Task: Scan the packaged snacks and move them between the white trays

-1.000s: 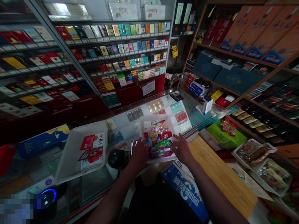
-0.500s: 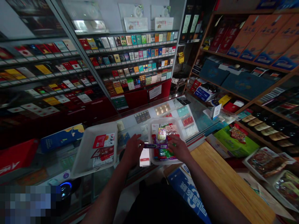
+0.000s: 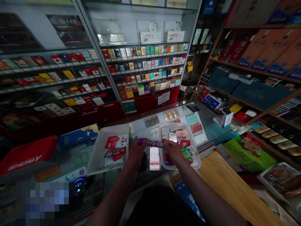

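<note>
My left hand (image 3: 138, 153) and my right hand (image 3: 173, 151) pinch opposite ends of a long purple packet (image 3: 151, 143), holding it level above the counter. Just beneath it lies a phone with a bright white screen (image 3: 154, 158). My right hand sits over the near edge of a white plastic tray (image 3: 195, 160) holding small colourful snack packets (image 3: 187, 153). My left hand is nearest a second white tray (image 3: 98, 150), which holds red-and-white packets (image 3: 115, 142).
The glass display counter (image 3: 202, 127) runs ahead, with a calculator (image 3: 192, 108) at its back. Cigarette shelves (image 3: 143, 64) rise behind it. A wooden board (image 3: 235, 185) lies at right, and a round black device with a blue ring (image 3: 79, 185) sits at lower left.
The purple packet has been lifted from the right tray and is stretched between my hands. The snack pile looks lower and more spread out. The whole view has shifted as my head moved.
</note>
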A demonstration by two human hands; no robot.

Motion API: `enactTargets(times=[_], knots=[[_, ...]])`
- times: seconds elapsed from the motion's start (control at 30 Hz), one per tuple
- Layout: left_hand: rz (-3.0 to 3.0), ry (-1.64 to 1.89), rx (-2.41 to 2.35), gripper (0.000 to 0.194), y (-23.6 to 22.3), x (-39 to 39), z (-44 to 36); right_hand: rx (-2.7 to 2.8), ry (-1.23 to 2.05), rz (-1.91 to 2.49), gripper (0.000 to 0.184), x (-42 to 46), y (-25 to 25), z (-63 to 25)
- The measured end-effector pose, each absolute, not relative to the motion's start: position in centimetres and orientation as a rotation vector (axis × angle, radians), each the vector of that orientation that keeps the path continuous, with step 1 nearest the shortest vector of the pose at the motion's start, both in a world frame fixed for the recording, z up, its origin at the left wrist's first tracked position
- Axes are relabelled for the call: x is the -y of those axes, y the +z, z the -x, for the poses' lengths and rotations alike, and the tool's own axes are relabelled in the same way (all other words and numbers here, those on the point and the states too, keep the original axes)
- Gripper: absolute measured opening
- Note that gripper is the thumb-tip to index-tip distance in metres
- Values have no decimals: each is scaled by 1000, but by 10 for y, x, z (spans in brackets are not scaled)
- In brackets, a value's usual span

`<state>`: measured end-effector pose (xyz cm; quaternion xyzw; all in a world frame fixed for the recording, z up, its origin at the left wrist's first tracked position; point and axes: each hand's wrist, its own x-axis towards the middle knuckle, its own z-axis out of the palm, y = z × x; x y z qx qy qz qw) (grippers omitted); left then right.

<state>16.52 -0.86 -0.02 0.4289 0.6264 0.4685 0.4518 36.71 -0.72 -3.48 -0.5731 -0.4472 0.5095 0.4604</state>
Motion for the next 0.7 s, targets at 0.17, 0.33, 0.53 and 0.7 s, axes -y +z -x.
enactTargets(times=[0.17, 0.33, 0.53, 0.7], knots=[[-1211, 1056, -1619, 28, -1, 3, -148, 1210, 1178, 1479, 26, 0, -54, -350], [-1473, 1041, -1787, 20, 12, -7, -127, 1528, 828, 1556, 21, -11, -42, -334], [-1740, 1005, -1689, 9, 22, -16, -111, 1716, 571, 1323, 26, -23, 3, -302], [-1951, 1049, -1566, 11, 23, -25, -97, 1905, 366, 1159, 38, -30, 25, -280]])
